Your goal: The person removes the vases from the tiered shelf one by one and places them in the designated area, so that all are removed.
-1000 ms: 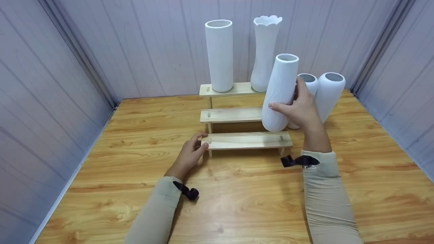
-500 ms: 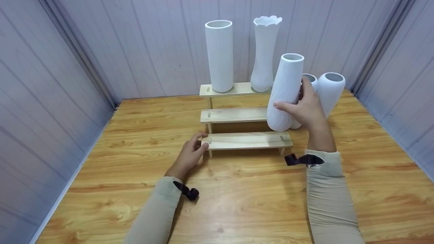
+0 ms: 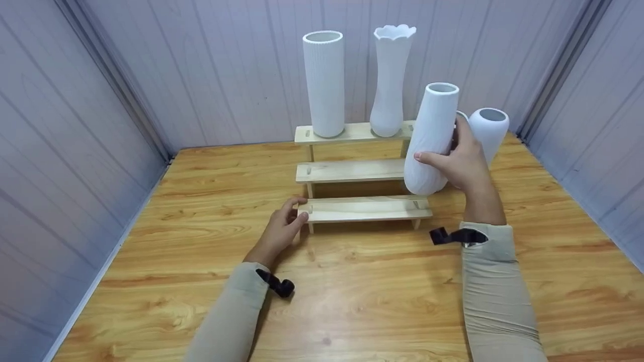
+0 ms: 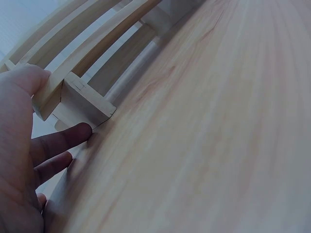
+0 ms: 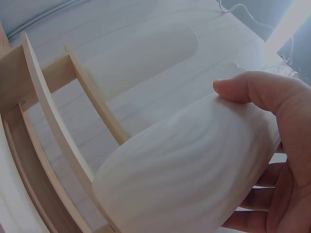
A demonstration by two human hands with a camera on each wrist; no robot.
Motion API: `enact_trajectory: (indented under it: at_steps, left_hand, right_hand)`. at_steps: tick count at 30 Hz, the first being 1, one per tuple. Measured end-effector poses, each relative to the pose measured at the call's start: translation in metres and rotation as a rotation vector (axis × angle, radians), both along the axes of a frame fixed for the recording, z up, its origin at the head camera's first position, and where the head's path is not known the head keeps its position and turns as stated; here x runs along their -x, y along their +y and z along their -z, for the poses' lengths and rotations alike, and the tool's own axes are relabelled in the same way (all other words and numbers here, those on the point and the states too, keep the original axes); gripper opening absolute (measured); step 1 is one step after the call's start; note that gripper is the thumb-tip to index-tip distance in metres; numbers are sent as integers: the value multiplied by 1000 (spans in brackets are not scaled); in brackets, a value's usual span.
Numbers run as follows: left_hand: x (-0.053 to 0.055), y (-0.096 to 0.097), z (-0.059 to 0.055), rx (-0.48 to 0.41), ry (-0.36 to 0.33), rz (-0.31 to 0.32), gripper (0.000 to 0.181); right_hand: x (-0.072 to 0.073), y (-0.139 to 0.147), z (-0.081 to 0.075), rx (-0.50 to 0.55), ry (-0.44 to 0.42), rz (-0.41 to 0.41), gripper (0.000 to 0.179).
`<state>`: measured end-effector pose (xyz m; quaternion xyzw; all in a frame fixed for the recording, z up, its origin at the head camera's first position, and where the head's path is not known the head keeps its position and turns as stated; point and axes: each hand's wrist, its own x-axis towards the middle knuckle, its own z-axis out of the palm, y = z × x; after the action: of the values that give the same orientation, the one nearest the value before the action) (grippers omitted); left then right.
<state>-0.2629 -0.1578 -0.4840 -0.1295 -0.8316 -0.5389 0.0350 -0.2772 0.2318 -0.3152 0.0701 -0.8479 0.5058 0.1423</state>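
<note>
My right hand point(image 3: 465, 161) grips a white tapered vase point(image 3: 435, 136) from the right, thumb across its front. In the right wrist view, wavy ridges show on the held vase point(image 5: 184, 165). It is upright with a slight tilt, before the right end of the wooden three-tier stand's middle board point(image 3: 352, 171); whether they touch I cannot tell. My left hand point(image 3: 279, 229) holds the left end of the lowest board point(image 3: 362, 208). The left wrist view shows the thumb on that board's end point(image 4: 48, 94) and the other fingers lower, beside a leg.
On the top board stand a ribbed cylindrical vase point(image 3: 324, 85) and a scallop-rimmed vase point(image 3: 390, 80). Two more white vases stand right of the stand: one point(image 3: 490, 130) is partly visible, the other mostly hidden behind my right hand. Panelled walls point(image 3: 226, 75) border the wooden table point(image 3: 352, 301).
My right hand has moved right with the tapered vase, uncovering more of the middle and top boards. The left hand keeps its place on the stand.
</note>
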Motion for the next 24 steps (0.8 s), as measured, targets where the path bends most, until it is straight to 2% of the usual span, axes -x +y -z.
enact_trajectory:
  at_steps: [11, 15, 24]
  left_hand:
    - [-1, 0, 0, 11, -18, -9, 34]
    - [-2, -1, 1, -1, -28, 3, 34]
    - [-1, -1, 1, 17, -22, -10, 32]
  right_hand:
    - [-4, 28, 0, 10, -34, 47, 105]
    - [-2, 35, 0, -1, -37, 56, 106]
    - [-4, 51, 3, -28, -64, 74, 106]
